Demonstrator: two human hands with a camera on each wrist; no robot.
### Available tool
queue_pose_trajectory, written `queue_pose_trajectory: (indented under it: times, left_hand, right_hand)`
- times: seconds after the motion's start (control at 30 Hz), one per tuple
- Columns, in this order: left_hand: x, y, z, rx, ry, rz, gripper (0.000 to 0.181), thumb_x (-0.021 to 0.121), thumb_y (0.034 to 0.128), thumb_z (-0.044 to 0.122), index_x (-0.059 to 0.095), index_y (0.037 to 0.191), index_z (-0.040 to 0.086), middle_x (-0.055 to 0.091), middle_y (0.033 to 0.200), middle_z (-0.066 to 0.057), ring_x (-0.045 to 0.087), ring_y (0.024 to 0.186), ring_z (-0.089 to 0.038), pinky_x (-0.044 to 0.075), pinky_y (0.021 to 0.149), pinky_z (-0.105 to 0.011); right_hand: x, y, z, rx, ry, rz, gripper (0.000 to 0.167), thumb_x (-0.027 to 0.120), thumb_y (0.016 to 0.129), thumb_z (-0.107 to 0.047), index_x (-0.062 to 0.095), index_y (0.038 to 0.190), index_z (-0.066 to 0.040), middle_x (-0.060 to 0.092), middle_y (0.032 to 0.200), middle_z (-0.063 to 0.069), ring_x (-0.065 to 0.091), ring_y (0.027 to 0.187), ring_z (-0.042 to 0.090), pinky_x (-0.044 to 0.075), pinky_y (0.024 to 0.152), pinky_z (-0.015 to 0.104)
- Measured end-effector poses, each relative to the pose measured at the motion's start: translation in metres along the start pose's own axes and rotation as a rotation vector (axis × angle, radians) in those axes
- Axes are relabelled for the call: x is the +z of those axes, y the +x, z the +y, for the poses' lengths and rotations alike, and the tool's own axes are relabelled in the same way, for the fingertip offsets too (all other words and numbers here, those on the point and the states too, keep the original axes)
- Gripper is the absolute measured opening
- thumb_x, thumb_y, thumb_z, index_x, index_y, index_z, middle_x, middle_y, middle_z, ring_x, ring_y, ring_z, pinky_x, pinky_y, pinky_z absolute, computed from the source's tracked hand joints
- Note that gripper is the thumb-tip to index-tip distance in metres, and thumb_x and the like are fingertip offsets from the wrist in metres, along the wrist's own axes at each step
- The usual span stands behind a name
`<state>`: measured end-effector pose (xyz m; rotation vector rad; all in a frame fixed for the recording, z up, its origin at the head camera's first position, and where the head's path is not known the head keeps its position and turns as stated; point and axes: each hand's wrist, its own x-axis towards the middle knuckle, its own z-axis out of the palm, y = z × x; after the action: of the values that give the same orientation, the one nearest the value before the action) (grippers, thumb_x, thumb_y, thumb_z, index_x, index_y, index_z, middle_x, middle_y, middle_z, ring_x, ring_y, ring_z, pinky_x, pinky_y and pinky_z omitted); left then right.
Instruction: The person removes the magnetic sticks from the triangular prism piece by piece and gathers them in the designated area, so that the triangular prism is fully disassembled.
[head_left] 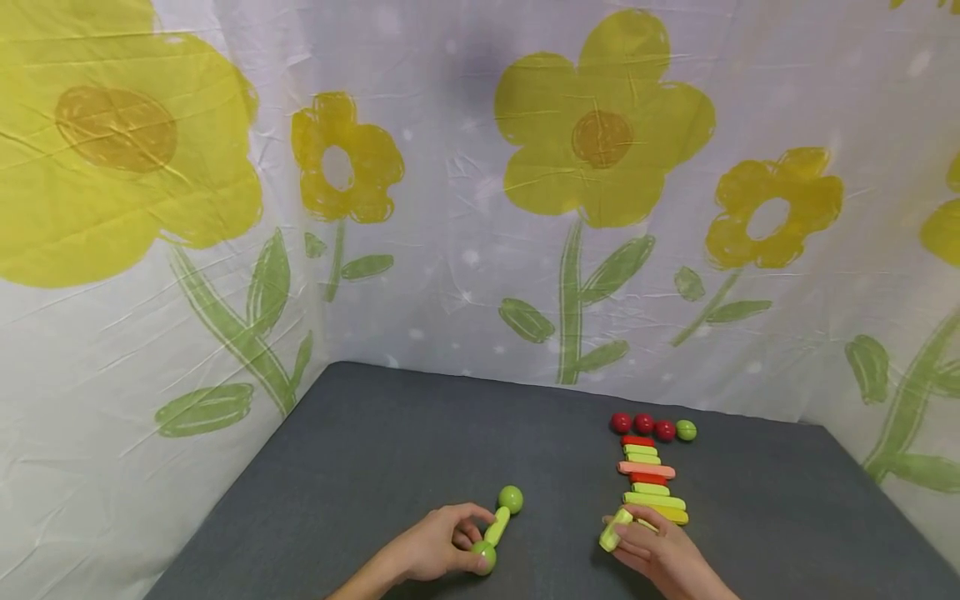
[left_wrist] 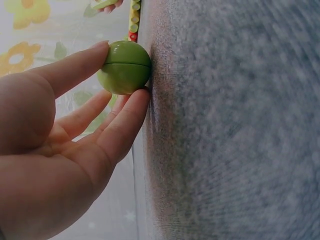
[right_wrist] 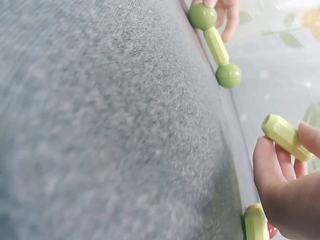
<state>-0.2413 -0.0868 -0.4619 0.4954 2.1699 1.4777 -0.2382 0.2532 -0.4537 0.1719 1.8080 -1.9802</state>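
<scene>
My left hand (head_left: pixel 438 540) pinches the near green ball (head_left: pixel 484 557) between thumb and fingers, low on the table. A light green stick (head_left: pixel 497 527) joins that ball to a second green ball (head_left: pixel 511 499) farther off, so the three form a dumbbell shape. In the right wrist view, the whole joined piece lies along the table. My right hand (head_left: pixel 660 546) holds a short yellow-green stick (right_wrist: pixel 285 137) between thumb and fingertips, raised off the table. One hollow end of this stick faces away from the palm. The left wrist view shows only the near ball (left_wrist: pixel 124 67) of the joined piece.
Beyond my right hand, a column of red, pink, yellow and green sticks (head_left: pixel 647 471) lies on the dark grey table (head_left: pixel 420 433). Behind them sit three red balls (head_left: pixel 643 423) and a green ball (head_left: pixel 686 430) in a row. A flowered cloth (head_left: pixel 450 250) hangs behind the table.
</scene>
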Motion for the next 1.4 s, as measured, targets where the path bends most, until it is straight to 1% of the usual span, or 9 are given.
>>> queue_pose_trajectory:
  times: [0.23,0.43,0.53,0.73,0.83,1.0,1.13,1.3,1.4]
  left_hand:
    - [0.001,0.0,0.0,-0.005,-0.007,0.001,0.046,0.077,0.0799,0.003,0.059,0.122,0.007,0.059,0.089,-0.003,0.062,0.084,-0.018,0.052,0.071,-0.035]
    - [0.001,0.0,0.0,-0.008,-0.004,0.005,0.046,0.077,0.0794,0.003,0.059,0.122,0.007,0.059,0.089,-0.003,0.061,0.084,-0.018,0.051,0.07,-0.035]
    - [0.0,0.0,-0.001,-0.004,-0.004,0.001,0.046,0.077,0.0794,0.003,0.059,0.122,0.007,0.059,0.089,-0.003,0.061,0.084,-0.018,0.051,0.07,-0.035]
    - [-0.001,0.0,0.0,-0.011,0.007,-0.005,0.045,0.077,0.0796,0.005,0.059,0.121,0.008,0.059,0.089,-0.003,0.061,0.084,-0.017,0.051,0.07,-0.034]
    - [-0.001,0.0,0.0,-0.014,0.015,-0.006,0.045,0.077,0.0798,0.005,0.059,0.121,0.008,0.059,0.089,-0.003,0.061,0.084,-0.018,0.051,0.071,-0.035]
    - [-0.001,0.0,0.0,-0.016,0.014,-0.012,0.045,0.077,0.08,0.005,0.059,0.122,0.008,0.06,0.09,-0.003,0.061,0.085,-0.019,0.051,0.073,-0.037]
    - [-0.001,0.001,-0.001,-0.02,0.011,-0.016,0.045,0.077,0.0801,0.006,0.059,0.121,0.008,0.06,0.09,-0.004,0.061,0.085,-0.019,0.051,0.073,-0.037]
    - [-0.001,0.002,-0.002,-0.022,0.018,-0.018,0.045,0.077,0.0802,0.007,0.059,0.121,0.009,0.06,0.091,-0.003,0.061,0.086,-0.019,0.051,0.073,-0.038]
    - [-0.001,0.002,-0.002,-0.018,0.017,-0.02,0.045,0.077,0.0803,0.007,0.059,0.122,0.008,0.06,0.091,-0.003,0.061,0.086,-0.019,0.051,0.073,-0.038]
  right_hand:
    - [-0.005,-0.004,0.003,0.019,0.009,0.072,0.076,0.061,0.096,-0.021,0.011,0.141,0.016,0.053,0.129,0.027,0.062,0.104,0.024,0.041,0.096,0.049]
    - [-0.009,-0.007,0.008,0.032,0.013,0.248,0.074,0.067,0.091,-0.016,0.021,0.139,0.015,0.056,0.115,0.022,0.061,0.101,0.032,0.043,0.094,0.05]
    - [-0.013,-0.008,0.01,0.039,-0.003,0.298,0.074,0.07,0.089,-0.018,0.024,0.137,0.015,0.054,0.116,0.024,0.059,0.103,0.035,0.044,0.092,0.05]
    - [-0.025,-0.011,0.013,0.056,-0.015,0.292,0.078,0.073,0.087,-0.021,0.025,0.136,0.016,0.053,0.117,0.026,0.061,0.102,0.035,0.046,0.091,0.049]
    - [-0.031,-0.013,0.016,0.081,-0.027,0.292,0.085,0.076,0.083,-0.023,0.023,0.137,0.017,0.051,0.12,0.028,0.062,0.1,0.033,0.046,0.091,0.047]
    - [-0.036,-0.014,0.019,0.112,-0.041,0.316,0.093,0.082,0.076,-0.024,0.026,0.136,0.018,0.059,0.112,0.023,0.064,0.096,0.031,0.048,0.089,0.044]
    - [-0.04,-0.016,0.021,0.129,-0.077,0.353,0.085,0.083,0.075,-0.022,0.033,0.132,0.017,0.063,0.102,0.017,0.066,0.09,0.029,0.05,0.085,0.043]
    - [-0.042,-0.018,0.021,0.143,-0.242,0.432,0.068,0.08,0.079,-0.027,0.046,0.121,0.014,0.065,0.091,0.012,0.065,0.077,0.022,0.054,0.073,0.036]
    - [-0.042,-0.019,0.021,0.154,-0.296,0.443,0.06,0.076,0.083,-0.028,0.048,0.117,0.013,0.065,0.085,0.009,0.064,0.072,0.02,0.054,0.069,0.033]
